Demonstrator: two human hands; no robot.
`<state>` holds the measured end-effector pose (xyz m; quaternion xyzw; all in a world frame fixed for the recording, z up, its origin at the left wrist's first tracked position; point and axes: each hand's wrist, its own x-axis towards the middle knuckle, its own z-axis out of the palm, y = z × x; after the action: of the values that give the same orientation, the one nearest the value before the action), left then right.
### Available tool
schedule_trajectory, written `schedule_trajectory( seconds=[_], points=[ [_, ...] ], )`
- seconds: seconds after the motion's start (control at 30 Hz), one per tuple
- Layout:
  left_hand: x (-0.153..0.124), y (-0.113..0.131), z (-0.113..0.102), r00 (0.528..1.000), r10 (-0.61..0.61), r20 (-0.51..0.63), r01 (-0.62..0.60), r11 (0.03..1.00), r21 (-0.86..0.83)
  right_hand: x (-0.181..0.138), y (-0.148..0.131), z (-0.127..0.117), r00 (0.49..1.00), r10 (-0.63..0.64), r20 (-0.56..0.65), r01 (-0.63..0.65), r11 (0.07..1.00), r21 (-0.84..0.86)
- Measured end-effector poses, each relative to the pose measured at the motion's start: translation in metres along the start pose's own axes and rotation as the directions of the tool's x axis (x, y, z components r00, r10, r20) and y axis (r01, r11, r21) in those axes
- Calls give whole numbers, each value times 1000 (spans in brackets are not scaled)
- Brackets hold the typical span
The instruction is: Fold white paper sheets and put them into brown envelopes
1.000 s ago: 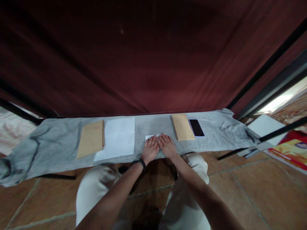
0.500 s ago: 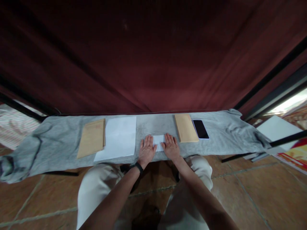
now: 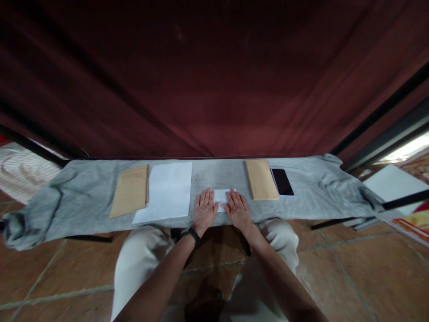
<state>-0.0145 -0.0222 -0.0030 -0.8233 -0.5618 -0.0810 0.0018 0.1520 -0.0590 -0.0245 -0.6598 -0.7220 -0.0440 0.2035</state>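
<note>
Small white paper [image 3: 221, 196] lies with far edge crosswise, long axis unclear.

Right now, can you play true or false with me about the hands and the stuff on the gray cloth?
1. A dark band is on the left wrist. True.
2. Both hands are fists. False: the left hand and right hand lie palm down, fingers extended, at the small white paper.
3. The phone is right of the right-hand brown packet. True.
4. The phone's screen glows brightly. False: it is dark.
5. The left-hand brown packet overlaps the large white sheet. True.
</note>
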Motion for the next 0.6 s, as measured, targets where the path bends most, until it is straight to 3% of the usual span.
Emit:
schedule_trajectory(
  seconds=[0.47, 0.53, 0.6],
  points=[
    [-20, -5, -3, 987, -87, -134, 75, 993, -92, -14, 17, -12, 993, 116, 18, -115, 992, -51],
    [-27, -2, -5, 986, -36, -165, 18, 994, -111, -14, 18, -14, 992, 123, 32, -121, 991, -51],
    [-36, 1, -7, 983, 96, -155, -117, 984, -134, -13, 20, -16, 991, 128, 50, -126, 991, -39]
  ],
)
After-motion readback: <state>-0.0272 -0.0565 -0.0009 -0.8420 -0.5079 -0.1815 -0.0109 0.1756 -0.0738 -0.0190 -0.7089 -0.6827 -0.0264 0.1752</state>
